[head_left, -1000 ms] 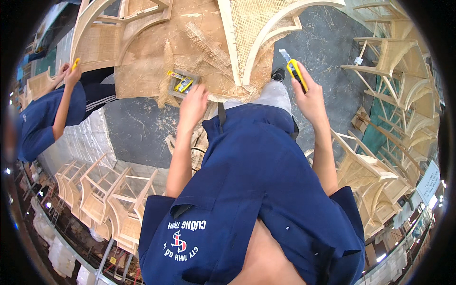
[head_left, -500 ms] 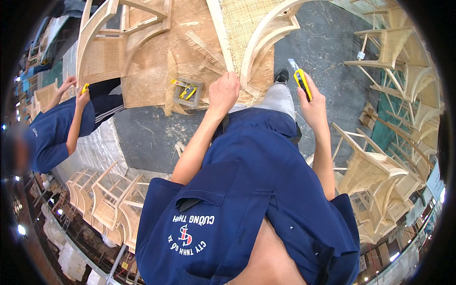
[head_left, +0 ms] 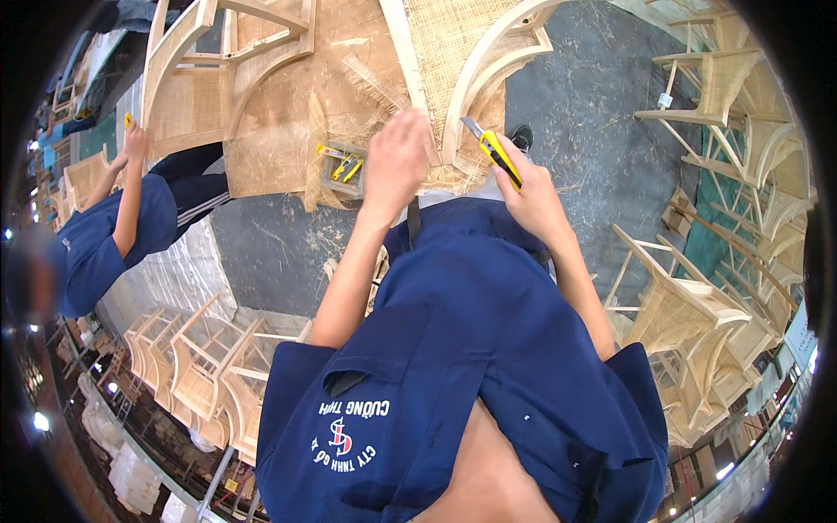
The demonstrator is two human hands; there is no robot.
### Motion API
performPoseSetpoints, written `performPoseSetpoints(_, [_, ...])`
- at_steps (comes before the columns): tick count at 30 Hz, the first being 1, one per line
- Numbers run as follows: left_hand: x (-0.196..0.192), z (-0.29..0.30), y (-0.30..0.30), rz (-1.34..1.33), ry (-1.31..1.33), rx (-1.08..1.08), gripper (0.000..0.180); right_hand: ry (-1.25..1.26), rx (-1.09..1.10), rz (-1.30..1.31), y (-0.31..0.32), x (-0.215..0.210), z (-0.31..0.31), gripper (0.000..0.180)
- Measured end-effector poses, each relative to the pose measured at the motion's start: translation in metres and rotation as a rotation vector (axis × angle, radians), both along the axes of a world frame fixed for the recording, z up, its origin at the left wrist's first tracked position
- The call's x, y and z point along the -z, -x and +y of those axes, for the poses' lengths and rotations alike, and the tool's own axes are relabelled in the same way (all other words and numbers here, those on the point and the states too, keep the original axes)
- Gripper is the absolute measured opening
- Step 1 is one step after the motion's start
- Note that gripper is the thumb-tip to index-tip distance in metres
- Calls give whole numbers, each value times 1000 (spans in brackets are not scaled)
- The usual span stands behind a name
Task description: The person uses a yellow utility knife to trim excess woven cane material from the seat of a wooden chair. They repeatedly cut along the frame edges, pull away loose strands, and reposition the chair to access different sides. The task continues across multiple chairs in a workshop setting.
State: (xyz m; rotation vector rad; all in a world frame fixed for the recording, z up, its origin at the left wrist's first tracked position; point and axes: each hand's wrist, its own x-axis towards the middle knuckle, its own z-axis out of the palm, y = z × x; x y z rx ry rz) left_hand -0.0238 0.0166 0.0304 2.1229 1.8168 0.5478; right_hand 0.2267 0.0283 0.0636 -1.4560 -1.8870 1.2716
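Note:
My right hand (head_left: 530, 193) is closed around a yellow and black utility knife (head_left: 495, 153). Its blade points up and left, close to the curved leg of a wooden chair frame (head_left: 452, 131). Woven cane (head_left: 446, 44) fills the panel between the frame's pale wooden parts. My left hand (head_left: 398, 161) is beside the frame's straight rail (head_left: 408, 61), near its lower end. Motion smears its fingers, so whether they touch the wood or hold anything does not show.
A small box (head_left: 342, 169) with yellow knives stands on the worktable (head_left: 288, 113) among cane offcuts (head_left: 377, 87). Another chair frame (head_left: 187, 87) is on the table's left. A co-worker (head_left: 131, 218) stands there, holding something yellow. Stacked chairs (head_left: 689, 322) line the right side.
My right hand has brought the knife left, from beside the table to the chair leg. My left hand has moved slightly up and left. The co-worker's raised hand has moved up and left.

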Motion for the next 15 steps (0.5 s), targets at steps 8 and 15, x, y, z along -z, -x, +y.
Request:
performPoseSetpoints(8, [35,15,43,442,243,-412,73,-102,193,-91,-43,-22,24,50])
performPoseSetpoints(15, [31,33,32,422,137,209,80,-137,297,-151,-64,-21,29,48])
